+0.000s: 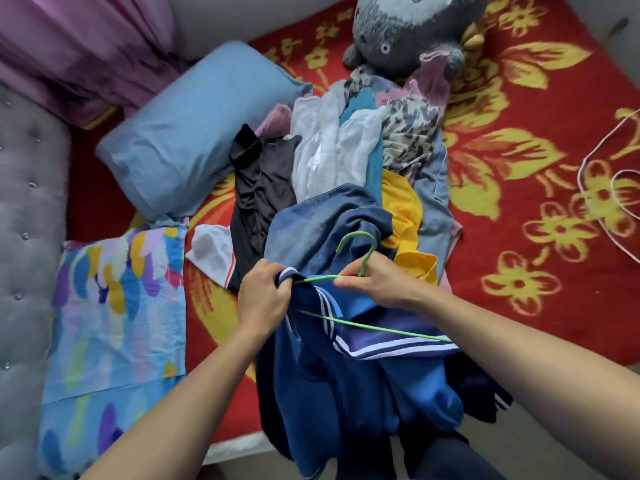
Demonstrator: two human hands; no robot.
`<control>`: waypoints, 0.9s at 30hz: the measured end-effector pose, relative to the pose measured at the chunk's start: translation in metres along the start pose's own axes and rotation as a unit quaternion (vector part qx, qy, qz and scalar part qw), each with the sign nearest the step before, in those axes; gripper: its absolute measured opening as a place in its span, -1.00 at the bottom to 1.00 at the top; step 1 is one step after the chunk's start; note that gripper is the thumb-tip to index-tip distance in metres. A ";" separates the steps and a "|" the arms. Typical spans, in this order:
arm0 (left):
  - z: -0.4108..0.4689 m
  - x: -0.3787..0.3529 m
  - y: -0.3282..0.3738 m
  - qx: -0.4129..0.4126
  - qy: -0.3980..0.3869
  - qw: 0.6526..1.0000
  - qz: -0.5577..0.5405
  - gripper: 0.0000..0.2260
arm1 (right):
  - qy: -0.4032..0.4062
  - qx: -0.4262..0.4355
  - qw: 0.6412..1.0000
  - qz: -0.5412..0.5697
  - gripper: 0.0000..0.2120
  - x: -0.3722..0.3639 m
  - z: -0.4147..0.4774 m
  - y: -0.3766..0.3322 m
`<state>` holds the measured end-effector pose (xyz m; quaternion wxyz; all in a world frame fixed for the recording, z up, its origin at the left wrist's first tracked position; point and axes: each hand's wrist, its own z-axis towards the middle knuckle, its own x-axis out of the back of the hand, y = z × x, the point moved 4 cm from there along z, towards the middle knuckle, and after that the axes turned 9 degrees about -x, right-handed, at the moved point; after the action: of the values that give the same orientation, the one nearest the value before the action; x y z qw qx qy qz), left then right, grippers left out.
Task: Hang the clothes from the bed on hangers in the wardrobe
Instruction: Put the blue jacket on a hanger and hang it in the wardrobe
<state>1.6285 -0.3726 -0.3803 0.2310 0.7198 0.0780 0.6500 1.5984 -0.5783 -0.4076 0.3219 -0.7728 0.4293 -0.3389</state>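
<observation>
Over a bed spread with a red woven blanket (519, 109) patterned in yellow flowers, we fit a thin green wire hanger (368, 258) into a soft blue jacket (363, 393) with white-striped trim. Our left hand (265, 296) bunches the jacket's collar in curled fingers; our right hand (375, 282), close beside it, grips the hanger below its hook. Beyond them lies a crumpled heap of clothes (346, 143), beside a smooth pale-blue pillow (194, 133).

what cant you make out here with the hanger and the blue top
Head view only:
Green hanger: left end hidden inside the blue top that the left hand grips.
White wire: cut off by the right edge.
Plush toy: top cut off by the upper edge.
Wardrobe: not in frame.
</observation>
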 end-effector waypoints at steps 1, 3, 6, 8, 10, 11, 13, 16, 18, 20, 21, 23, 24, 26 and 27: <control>-0.008 -0.001 0.004 -0.023 -0.007 1.000 0.003 -0.88 | -0.003 -0.002 1.000 -0.005 -0.84 -0.011 0.008 0.001; -0.023 0.000 -0.002 -0.044 -0.019 0.999 0.000 -0.85 | -0.014 0.001 1.000 -0.005 -0.83 -0.030 0.014 0.001; -0.039 0.005 -0.021 -0.062 -0.038 0.997 -0.019 -0.77 | -0.038 -0.001 0.999 0.027 -0.80 -0.045 0.010 0.003; -0.042 0.013 -0.032 -0.052 -0.043 0.997 -0.039 -0.75 | -0.048 -0.004 0.996 0.074 -0.83 -0.042 0.003 0.005; -0.045 0.018 -0.042 -0.009 -0.063 0.997 -0.045 -0.77 | -0.057 -0.009 0.992 0.116 -0.82 -0.034 -0.005 0.007; -0.047 0.018 -0.045 0.011 -0.077 0.996 -0.049 -0.76 | -0.063 -0.009 0.991 0.121 -0.80 -0.031 -0.007 0.007; -0.049 0.015 -0.043 0.019 -0.105 0.993 -0.054 -0.71 | -0.054 -0.002 0.992 0.115 -0.78 -0.031 -0.007 0.004; -0.054 0.011 -0.036 0.019 -0.123 0.991 -0.044 -0.67 | 0.077 -0.034 0.995 0.046 -0.73 -0.030 0.003 0.007; -0.056 0.010 -0.037 0.041 -0.116 0.991 -0.047 -0.65 | 0.208 -0.050 0.973 -0.088 -0.55 -0.028 0.005 0.014; -0.055 0.013 -0.043 0.079 -0.094 0.990 -0.072 -0.67 | 0.311 -0.029 0.940 -0.138 -0.60 -0.027 -0.005 0.020; -0.054 0.015 -0.045 0.094 -0.080 0.988 -0.090 -0.66 | 0.336 -0.015 0.934 -0.123 -0.71 -0.028 -0.013 0.023; -0.053 0.022 -0.048 0.111 -0.050 0.986 -0.117 -0.65 | 0.321 -0.034 0.942 -0.096 -0.84 -0.040 -0.028 0.039; -0.053 0.025 -0.047 0.111 -0.039 0.985 -0.126 -0.64 | 0.290 -0.066 0.950 -0.099 -0.82 -0.052 -0.035 0.049; -0.057 0.029 -0.041 0.101 -0.032 0.984 -0.145 -0.61 | 0.196 -0.135 0.959 -0.153 -0.78 -0.085 -0.043 0.070; -0.060 0.031 -0.034 0.089 -0.034 0.983 -0.158 -0.59 | 0.153 -0.161 0.958 -0.181 -0.70 -0.103 -0.046 0.077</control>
<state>1.5810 -0.3154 -0.3643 0.2679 0.7381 0.2402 0.5707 1.4858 -0.5295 -0.4675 0.0574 -0.8181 0.3754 -0.4319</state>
